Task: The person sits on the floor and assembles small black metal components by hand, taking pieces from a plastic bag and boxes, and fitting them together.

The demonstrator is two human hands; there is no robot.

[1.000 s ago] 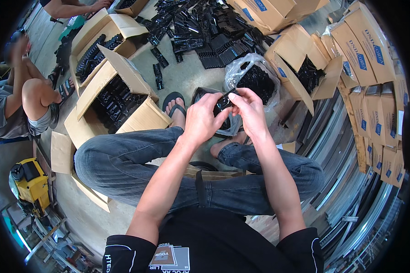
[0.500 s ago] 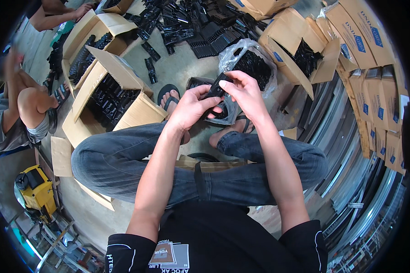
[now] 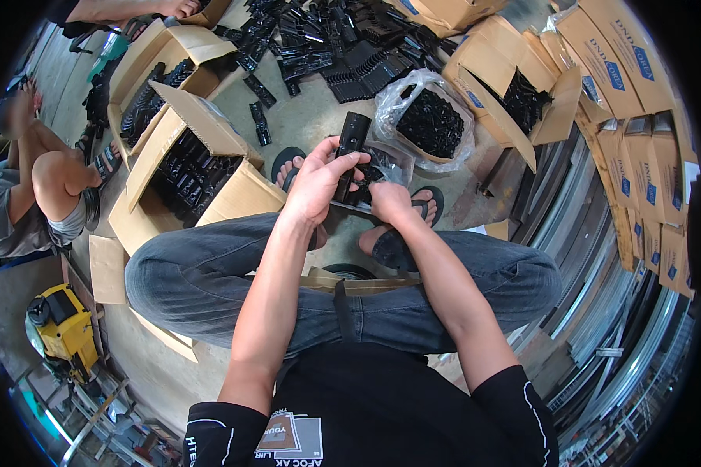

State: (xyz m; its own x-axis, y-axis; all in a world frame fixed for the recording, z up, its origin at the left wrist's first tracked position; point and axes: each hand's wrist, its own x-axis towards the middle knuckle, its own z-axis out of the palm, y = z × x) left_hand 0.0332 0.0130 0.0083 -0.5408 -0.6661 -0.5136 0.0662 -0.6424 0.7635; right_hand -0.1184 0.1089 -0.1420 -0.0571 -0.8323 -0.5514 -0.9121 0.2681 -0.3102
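My left hand [image 3: 317, 185] is gripping one long black part [image 3: 355, 132] above the left edge of the plastic-lined container [image 3: 398, 162]; my right hand [image 3: 392, 201] curls at its near right edge, contents unclear. If my thumb slips, the part could drop. Beyond: one clear bag [image 3: 387, 117], two loose parts [image 3: 262, 123], two open cartons [image 3: 245, 191] near left.
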